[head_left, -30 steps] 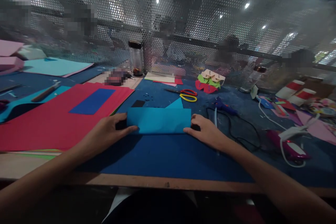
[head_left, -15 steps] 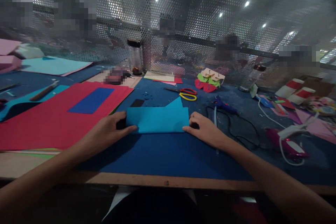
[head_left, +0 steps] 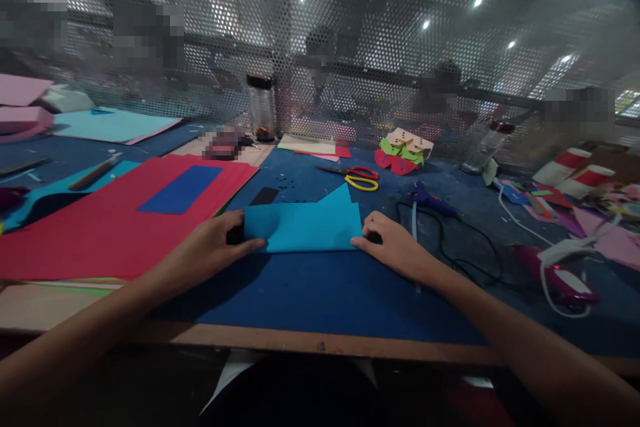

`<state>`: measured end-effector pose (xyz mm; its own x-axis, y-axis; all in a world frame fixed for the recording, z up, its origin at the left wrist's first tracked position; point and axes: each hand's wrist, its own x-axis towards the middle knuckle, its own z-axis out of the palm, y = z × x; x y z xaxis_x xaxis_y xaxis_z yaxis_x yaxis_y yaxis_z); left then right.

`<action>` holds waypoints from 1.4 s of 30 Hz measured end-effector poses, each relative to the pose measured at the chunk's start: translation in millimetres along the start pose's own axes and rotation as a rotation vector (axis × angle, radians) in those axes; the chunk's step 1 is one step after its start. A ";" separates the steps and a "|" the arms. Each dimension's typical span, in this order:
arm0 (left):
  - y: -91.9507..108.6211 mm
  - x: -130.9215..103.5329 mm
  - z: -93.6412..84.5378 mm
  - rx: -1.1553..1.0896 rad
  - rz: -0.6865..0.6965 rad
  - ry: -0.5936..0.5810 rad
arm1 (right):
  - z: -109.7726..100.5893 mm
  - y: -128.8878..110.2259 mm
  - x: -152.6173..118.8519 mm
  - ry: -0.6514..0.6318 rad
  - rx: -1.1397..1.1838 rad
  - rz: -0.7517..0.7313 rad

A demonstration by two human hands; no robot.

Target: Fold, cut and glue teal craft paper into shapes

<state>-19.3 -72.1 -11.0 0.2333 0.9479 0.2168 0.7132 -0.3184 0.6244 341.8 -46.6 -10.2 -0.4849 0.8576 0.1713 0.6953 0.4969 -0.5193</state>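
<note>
A folded sheet of bright blue paper [head_left: 305, 227] lies at the front of the blue-topped table, one pointed corner sticking up behind its back edge. My left hand [head_left: 233, 237] grips its left end, thumb on top and fingers curled behind. At the opposite end, my right hand [head_left: 377, 237] pinches the paper's lower right corner between thumb and fingers. A small black piece [head_left: 265, 196] rests just behind the sheet. Scissors [head_left: 363, 178] with one red and one yellow handle lie farther back.
Red sheets [head_left: 100, 227] with a dark blue rectangle [head_left: 181, 190] on them cover the left side. A blue glue gun [head_left: 434, 202] and its cord lie to the right, near a magenta device [head_left: 560, 280]. Glass jars [head_left: 261, 107] stand by the perforated metal screen [head_left: 350, 27].
The view has shifted slightly, so everything sits a little farther right. Both hands keep the same hold on the folded blue paper.
</note>
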 end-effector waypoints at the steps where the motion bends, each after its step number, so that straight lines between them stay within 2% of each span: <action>1: -0.6 0.1 0.3 0.016 0.004 0.000 | -0.2 -0.9 0.1 0.000 -0.003 0.002; 13: 0.8 0.7 2.6 0.107 0.051 0.037 | 0.6 -1.7 1.1 0.008 -0.005 0.011; 29: -2.0 1.9 2.3 0.120 0.075 0.016 | -0.1 -3.6 3.5 0.010 -0.019 0.046; 38: 12.6 -2.8 -1.2 0.206 0.077 0.012 | -1.0 -6.4 3.6 0.008 -0.011 0.060; 42: 5.8 0.0 0.3 0.208 0.072 0.017 | -0.2 -5.3 3.6 0.014 0.007 0.061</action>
<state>-15.0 -73.9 -7.6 0.2786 0.9220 0.2691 0.8168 -0.3748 0.4386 336.4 -46.1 -6.6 -0.4346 0.8879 0.1510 0.7195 0.4432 -0.5347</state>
